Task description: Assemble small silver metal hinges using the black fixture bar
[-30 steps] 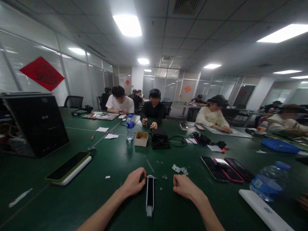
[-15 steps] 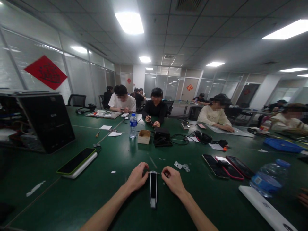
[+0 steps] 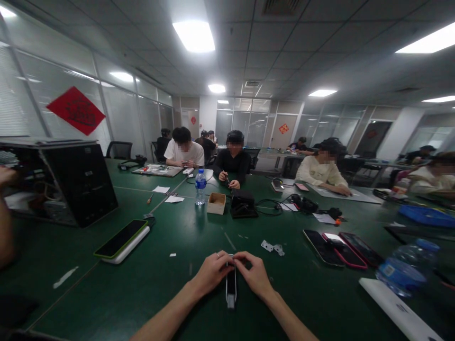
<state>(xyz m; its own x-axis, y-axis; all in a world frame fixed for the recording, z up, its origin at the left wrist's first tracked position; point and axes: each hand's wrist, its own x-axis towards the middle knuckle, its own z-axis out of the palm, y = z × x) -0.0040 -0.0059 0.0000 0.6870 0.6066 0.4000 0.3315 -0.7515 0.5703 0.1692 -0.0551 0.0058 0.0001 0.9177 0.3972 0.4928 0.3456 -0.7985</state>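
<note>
A narrow dark device with a pale rim (image 3: pixel 231 285) lies lengthwise on the green table, its light end toward me. Over its far end my left hand (image 3: pixel 214 271) is closed, fingers bent and pressed together at the rim. From the other side my right hand (image 3: pixel 253 271) meets it, thumb and fingertips pinched at the same end. The fingertips of both hands nearly touch and cover that end, so anything small between them is hidden. Beyond my right hand lie small clear plastic pieces (image 3: pixel 273 247).
On the left are a phone with a green edge (image 3: pixel 121 239) and an open computer case (image 3: pixel 80 182). Ahead stand a water bottle (image 3: pixel 200 187) and a small box (image 3: pixel 216 204). Phones (image 3: pixel 323 247) and a large bottle (image 3: pixel 407 266) are right. People sit across the table.
My hands have come together over the device's far end; before, they were apart on either side of it. Another person's arm has appeared at the left edge. The view has shifted slightly.
</note>
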